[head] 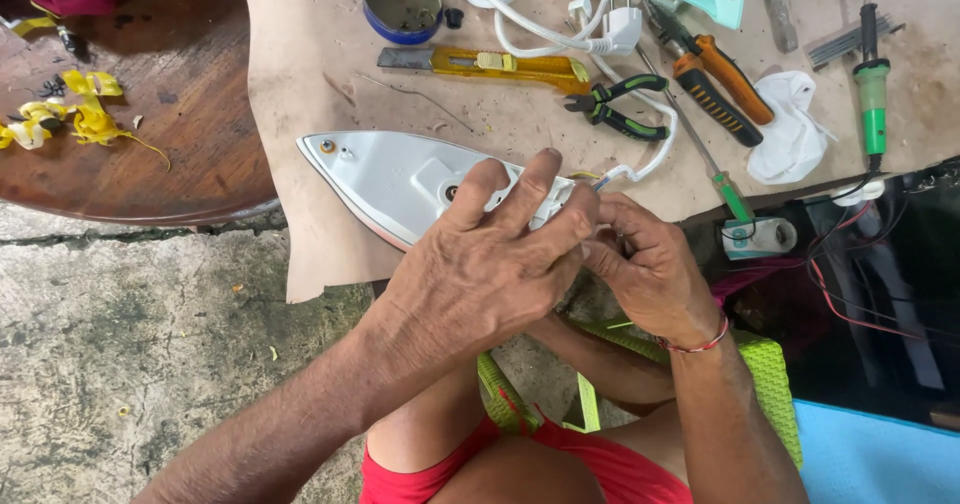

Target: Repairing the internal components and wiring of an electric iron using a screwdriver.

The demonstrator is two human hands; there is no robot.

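Work surface is a tan board (320,74) laid over a dark round wooden table (150,134), bare concrete floor (150,344) below. White iron body (400,179) lies near the board's front edge, pointed tip toward the wooden table, rear end overhanging toward the person. Left hand (490,264) is clamped over the iron's rear, fingers curled down on it. Right hand (645,269), just beside the rear, is pinched closed at the wires where the white cord (650,159) enters; what the fingertips hold is hidden. Beyond the iron: yellow utility knife (480,62), blue round tin (402,4), green-handled pliers (620,109), orange-handled pliers (715,79), green soldering iron (872,94), white cloth (790,129). Open board left of the iron's tip; the far side is crowded.
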